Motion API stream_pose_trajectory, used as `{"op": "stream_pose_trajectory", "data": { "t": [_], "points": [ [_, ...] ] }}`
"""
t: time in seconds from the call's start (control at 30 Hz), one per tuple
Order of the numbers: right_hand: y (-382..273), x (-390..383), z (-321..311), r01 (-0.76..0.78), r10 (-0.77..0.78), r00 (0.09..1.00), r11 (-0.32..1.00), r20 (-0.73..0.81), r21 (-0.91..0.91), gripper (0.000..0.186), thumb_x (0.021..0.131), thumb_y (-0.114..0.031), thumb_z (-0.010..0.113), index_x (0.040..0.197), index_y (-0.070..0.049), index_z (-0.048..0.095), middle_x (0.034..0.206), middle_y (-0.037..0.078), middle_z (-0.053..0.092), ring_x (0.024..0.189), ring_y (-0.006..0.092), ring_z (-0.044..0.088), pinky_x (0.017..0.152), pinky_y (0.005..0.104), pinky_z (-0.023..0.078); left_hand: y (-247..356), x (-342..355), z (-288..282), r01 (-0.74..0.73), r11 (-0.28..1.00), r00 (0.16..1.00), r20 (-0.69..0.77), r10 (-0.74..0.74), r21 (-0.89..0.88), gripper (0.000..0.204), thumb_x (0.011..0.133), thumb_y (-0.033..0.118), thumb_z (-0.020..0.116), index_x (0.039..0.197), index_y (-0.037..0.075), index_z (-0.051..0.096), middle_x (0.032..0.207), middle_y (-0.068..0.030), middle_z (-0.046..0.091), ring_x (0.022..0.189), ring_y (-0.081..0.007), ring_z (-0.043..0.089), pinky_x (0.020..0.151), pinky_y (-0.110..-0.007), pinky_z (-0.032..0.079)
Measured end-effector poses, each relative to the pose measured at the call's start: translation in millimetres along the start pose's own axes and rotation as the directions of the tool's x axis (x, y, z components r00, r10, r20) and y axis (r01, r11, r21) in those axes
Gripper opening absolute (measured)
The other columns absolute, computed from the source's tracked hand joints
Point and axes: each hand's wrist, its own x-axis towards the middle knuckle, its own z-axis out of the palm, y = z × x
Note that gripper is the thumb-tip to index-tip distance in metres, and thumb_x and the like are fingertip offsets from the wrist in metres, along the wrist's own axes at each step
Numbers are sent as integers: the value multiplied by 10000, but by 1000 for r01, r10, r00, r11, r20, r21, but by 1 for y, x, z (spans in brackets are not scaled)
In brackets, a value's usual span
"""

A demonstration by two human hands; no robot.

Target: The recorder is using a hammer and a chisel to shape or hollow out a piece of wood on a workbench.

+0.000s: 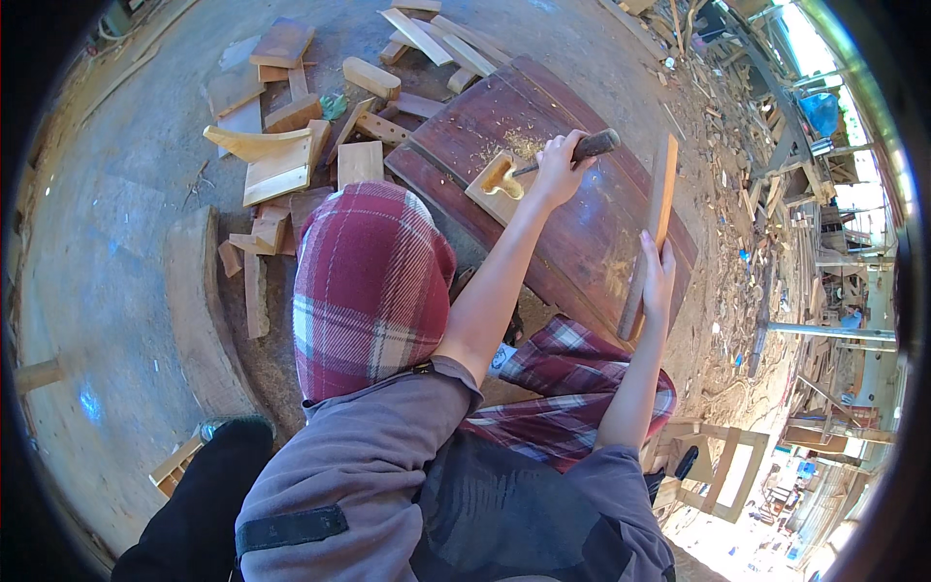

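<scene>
My left hand (558, 173) is closed around a chisel (598, 145) with a dark handle. The thin blade slants down to the left, its tip at a carved, rounded recess in a pale wooden block (495, 206). That block lies on a reddish-brown wooden panel (592, 228) strewn with wood shavings (519, 144). On the right, my right hand (658, 270) grips a long, narrow wooden bar (663, 184) near its middle. The bar stands over the panel's right part, apart from the chisel. My palm hides some of the bar's side.
Cut wooden pieces (286, 170) lie heaped left of the panel, beside a thick curved plank (208, 310). My knee in plaid cloth (369, 281) is close to the panel. A black-trousered leg (208, 504) shows lower left. Scrap wood (747, 194) and a wooden frame (722, 475) are at right.
</scene>
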Motion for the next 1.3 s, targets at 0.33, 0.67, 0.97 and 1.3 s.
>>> {"op": "stream_pose_trajectory", "data": {
  "t": [0.33, 0.67, 0.97, 1.3],
  "points": [
    [-1, -1, 1, -11, 11, 1000, 1000, 9, -9, 477, 910, -403, 645, 1105, 28, 586, 923, 50, 579, 863, 134, 523, 806, 282, 429, -9, 2, 0, -18, 999, 1000, -11, 18, 28, 345, 857, 187, 705, 1159, 122, 553, 987, -131, 587, 969, -352, 547, 848, -450, 419],
    [-30, -14, 9, 16, -16, 1000, 985, 0, 175, 481, 906, -406, 654, 1127, 14, 580, 870, 48, 561, 778, 113, 513, 688, 270, 446, -12, 7, 0, -6, 998, 1000, -17, 4, -67, 325, 840, 152, 714, 1124, 91, 570, 956, -140, 593, 938, -347, 553, 823, -438, 428],
    [-25, -10, 19, 120, -119, 991, 993, 65, -14, 445, 911, -374, 660, 1104, 18, 580, 899, 60, 594, 830, 123, 527, 765, 286, 448, -25, 2, 0, 12, 1000, 1000, 14, -12, 1, 319, 835, 163, 716, 1116, 103, 576, 943, -131, 589, 924, -336, 551, 806, -430, 429],
    [-2, 0, 2, 139, -138, 990, 988, -10, 70, 439, 915, -390, 650, 1106, -5, 558, 795, 19, 528, 623, 97, 536, 520, 247, 445, 0, 1, 10, -27, 1000, 998, 50, 27, -12, 331, 852, 212, 705, 1146, 148, 568, 968, -98, 588, 971, -328, 544, 854, -456, 401]
  ]
}}
